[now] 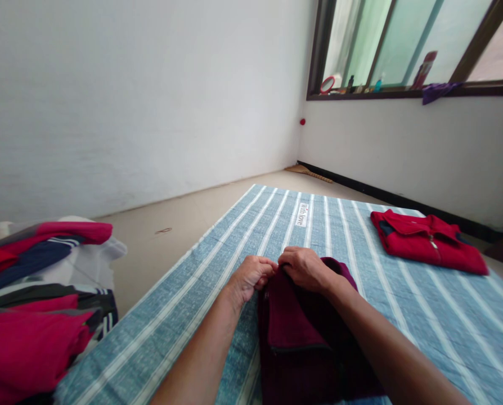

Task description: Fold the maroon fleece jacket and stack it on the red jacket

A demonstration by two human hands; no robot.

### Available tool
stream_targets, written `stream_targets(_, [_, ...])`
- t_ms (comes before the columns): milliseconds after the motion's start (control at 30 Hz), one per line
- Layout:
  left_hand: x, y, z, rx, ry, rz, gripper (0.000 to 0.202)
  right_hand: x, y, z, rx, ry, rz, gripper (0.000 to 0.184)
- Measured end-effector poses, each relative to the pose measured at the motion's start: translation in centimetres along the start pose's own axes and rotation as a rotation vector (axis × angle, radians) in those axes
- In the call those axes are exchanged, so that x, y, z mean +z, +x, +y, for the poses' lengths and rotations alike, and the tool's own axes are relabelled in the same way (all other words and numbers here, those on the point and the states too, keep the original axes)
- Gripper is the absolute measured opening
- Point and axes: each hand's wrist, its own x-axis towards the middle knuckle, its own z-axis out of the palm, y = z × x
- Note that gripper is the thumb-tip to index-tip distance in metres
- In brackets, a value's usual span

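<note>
Both hands at maroon garment edge

1. Daylight is coming in through the window at the upper right, its panes glowing pale green and washing toward pink at the far edge.
2. The white wall is taking that light softly, greying slightly toward the left.
3. The striped sheet is showing brightly.
4. The right hand is catching light along its knuckles, while the maroon garment is sinking into near-black shadow beneath the forearm.
5. The clothes pile at the left edge is stretching outward, looking smeared.
6. The sheet's lettering is blurring slightly, yet reading legibly.
</note>
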Motion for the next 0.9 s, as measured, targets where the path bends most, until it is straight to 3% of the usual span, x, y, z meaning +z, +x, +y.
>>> stream_targets(333, [0.52,-0.61,0.54,0.092,0.149,0.039,0.015,0.24,-0.01,-0.19,0.009,-0.056,-0.033,0.02])
stream_targets(633, [0.74,-0.72,0.36,0.232,0.42,0.038,0.015,-0.01,-0.29,-0.14,0.006,-0.001,-0.022,0.022])
stream_targets(900, [0.63,-0.95,0.07,0.365,0.616,0.175,0.019,0.38,-0.34,0.31,0.043,0.039,0.029,0.022])
